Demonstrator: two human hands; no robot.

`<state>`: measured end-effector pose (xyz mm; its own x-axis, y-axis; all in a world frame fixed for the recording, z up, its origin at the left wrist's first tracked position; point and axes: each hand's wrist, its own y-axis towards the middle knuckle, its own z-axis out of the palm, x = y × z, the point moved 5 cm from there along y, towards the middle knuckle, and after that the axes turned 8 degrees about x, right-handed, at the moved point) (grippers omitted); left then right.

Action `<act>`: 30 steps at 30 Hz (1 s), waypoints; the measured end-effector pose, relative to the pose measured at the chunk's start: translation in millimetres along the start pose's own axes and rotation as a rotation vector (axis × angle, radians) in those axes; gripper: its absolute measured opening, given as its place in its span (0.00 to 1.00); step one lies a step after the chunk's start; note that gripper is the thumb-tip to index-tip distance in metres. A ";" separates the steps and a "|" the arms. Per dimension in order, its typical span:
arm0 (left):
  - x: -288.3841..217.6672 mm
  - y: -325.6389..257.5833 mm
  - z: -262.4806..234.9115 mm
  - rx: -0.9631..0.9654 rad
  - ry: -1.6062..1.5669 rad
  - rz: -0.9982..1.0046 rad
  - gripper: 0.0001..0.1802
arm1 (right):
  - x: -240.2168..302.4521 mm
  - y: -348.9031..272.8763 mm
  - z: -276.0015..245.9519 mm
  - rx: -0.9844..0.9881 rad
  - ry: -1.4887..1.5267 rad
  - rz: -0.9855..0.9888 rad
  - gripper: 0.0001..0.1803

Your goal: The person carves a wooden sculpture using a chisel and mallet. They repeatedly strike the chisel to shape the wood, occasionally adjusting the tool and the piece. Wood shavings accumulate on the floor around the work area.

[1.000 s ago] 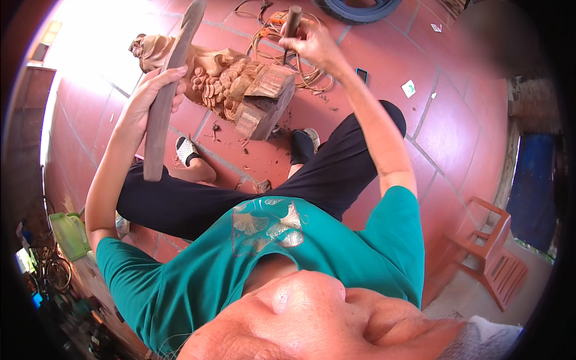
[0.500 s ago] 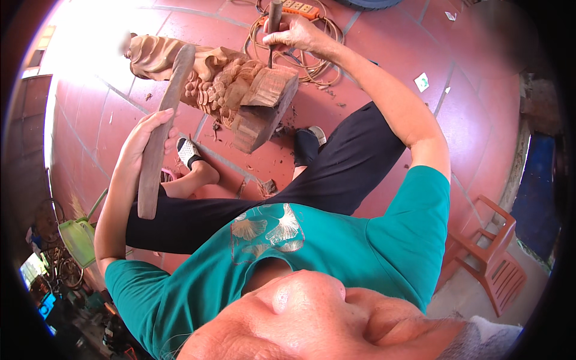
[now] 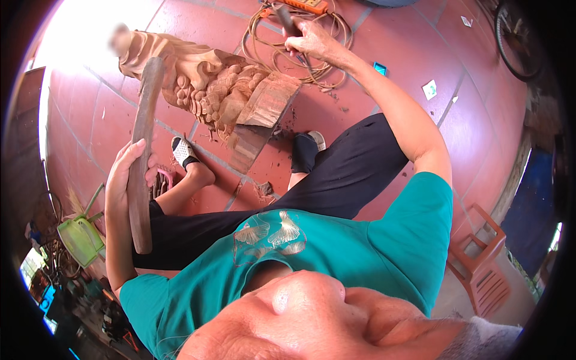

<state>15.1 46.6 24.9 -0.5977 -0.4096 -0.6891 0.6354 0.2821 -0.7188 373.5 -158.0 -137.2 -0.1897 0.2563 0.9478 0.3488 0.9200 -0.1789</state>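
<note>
My left hand (image 3: 124, 171) is closed around a long, flat, worn wooden bar (image 3: 144, 114), held upright left of the carving. A carved wooden statue (image 3: 207, 81) with swirling folds and round, scale-like clusters lies on the floor in front of me. Its uncut block end (image 3: 273, 102) points toward the right. Beyond that end, my right hand (image 3: 317, 43) grips a chisel (image 3: 288, 23) by its dark handle. The chisel is tilted and apart from the wood; most of its blade is hidden or hard to make out against the cables.
An orange power strip (image 3: 309, 5) and coiled tan cable (image 3: 255, 45) lie beyond my right hand. Wood chips (image 3: 264, 189) litter the red tiles by my feet. A brown plastic chair (image 3: 487, 270) stands at right, a green plastic item (image 3: 81, 241) at left, a bicycle wheel (image 3: 510, 45) far right.
The chisel has come off the statue's block end and tilted, moving right with my right hand. My left hand and the wooden bar have dropped lower, nearer my body. The view has shifted slightly.
</note>
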 end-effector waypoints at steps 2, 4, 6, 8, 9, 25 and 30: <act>1.2 2.0 -5.8 -0.030 0.012 0.004 0.23 | 6.8 2.9 13.9 0.090 0.078 -0.087 0.08; -0.2 1.5 -7.5 -0.061 -0.020 0.018 0.23 | 5.4 12.0 23.2 0.192 0.035 -0.092 0.11; 0.6 0.0 -9.7 -0.076 -0.038 0.024 0.23 | 5.7 17.8 36.4 0.318 0.073 -0.077 0.13; 0.7 -3.0 -13.0 -0.077 -0.043 0.028 0.23 | -1.3 21.7 48.6 0.378 0.057 -0.038 0.16; 0.8 -4.1 -13.5 -0.086 -0.047 0.028 0.23 | -5.4 21.5 50.1 0.417 0.002 -0.008 0.15; 10.0 -29.1 -30.3 -0.148 -0.160 0.106 0.12 | 36.2 16.9 52.9 0.341 -0.387 -0.132 0.08; 9.5 -39.9 -36.1 -0.171 -0.133 0.178 0.15 | 42.5 20.1 54.5 0.356 -0.503 -0.110 0.09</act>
<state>-33.6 62.8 43.7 -0.4073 -0.4476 -0.7961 0.6266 0.4972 -0.6001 322.4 -112.4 -114.9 -0.6460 0.1827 0.7411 -0.0084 0.9692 -0.2462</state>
